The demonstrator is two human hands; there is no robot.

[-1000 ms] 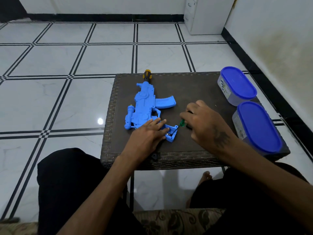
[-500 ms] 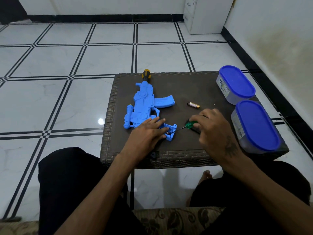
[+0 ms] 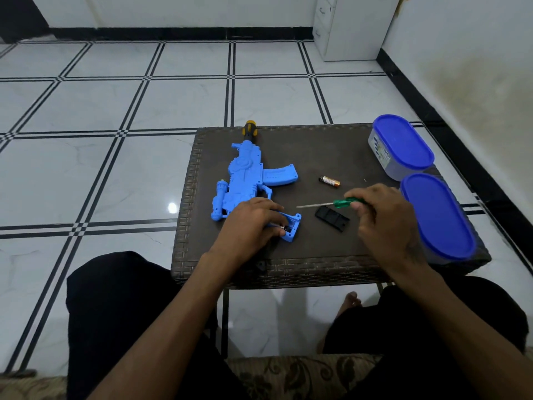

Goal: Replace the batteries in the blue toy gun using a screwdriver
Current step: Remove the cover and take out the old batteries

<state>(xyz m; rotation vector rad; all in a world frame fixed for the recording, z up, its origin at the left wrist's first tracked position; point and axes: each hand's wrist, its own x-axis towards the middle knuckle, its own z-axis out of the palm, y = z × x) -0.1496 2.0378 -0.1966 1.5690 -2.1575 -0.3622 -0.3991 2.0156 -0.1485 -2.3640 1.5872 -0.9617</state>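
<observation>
Battery change at the open-compartment stage. Your left hand pressed down on the stock end of the blue toy gun, fingers curled over the open battery compartment, where a dark cell end seemed to show; whether those fingers pinched it or merely steadied the gun could not be told. The gun lay flat along the left half of the table, muzzle toward the far edge and stock toward the near edge.

Your right hand held the green-handled screwdriver, thumb and fingers clamped round the handle, the shaft pointing left toward the compartment, its tip just short of it and apparently clear of the tabletop. The black compartment cover lay loose just below the shaft, between your two hands. A single battery lay near the table's middle, beside the gun's magazine; whether spent or fresh could not be judged.

By this arrangement the cover was already off and the cells were being dealt with. The next move probably called for prying or lifting a cell from the compartment, tip kept off the contacts.

Two blue-lidded tubs stood along the right edge; the farther one bore a label, too small to read. A yellow-and-black tool handle protruded beyond the muzzle at the far edge. No brand was legible anywhere.
</observation>
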